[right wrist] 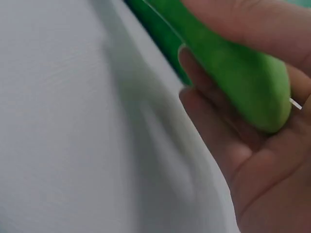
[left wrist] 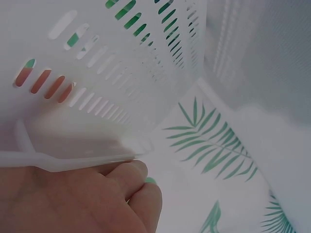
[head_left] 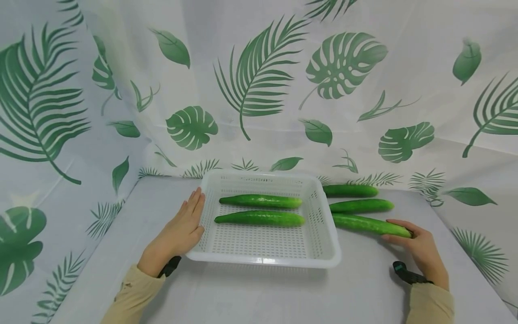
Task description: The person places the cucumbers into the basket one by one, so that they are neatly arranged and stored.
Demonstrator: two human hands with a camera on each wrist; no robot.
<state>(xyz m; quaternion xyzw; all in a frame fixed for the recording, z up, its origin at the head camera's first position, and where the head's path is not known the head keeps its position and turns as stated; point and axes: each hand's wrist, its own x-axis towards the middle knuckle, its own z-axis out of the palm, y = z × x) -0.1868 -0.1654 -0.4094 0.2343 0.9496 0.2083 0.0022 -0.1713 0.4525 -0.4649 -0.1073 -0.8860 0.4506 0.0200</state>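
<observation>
A white plastic basket [head_left: 279,262] with slotted walls stands in the middle of the table, two green cucumbers [head_left: 261,201] lying side by side in it. My left hand [head_left: 176,236] holds the basket's left rim, its thumb over the edge; the left wrist view shows its fingers under the rim [left wrist: 87,164]. Right of the basket, my right hand [head_left: 418,245] grips the pale end of another cucumber [head_left: 366,223], thumb on one side and fingers on the other. The right wrist view shows that cucumber end [right wrist: 252,87] close to the palm. Its far end is hidden by the basket.
Two more cucumbers [head_left: 362,206] lie on the right of the basket, beyond the held one, their left ends hidden by its rim. The table [head_left: 243,297] has a pale cover. A white curtain [head_left: 275,148] with green leaf prints hangs behind and at the sides.
</observation>
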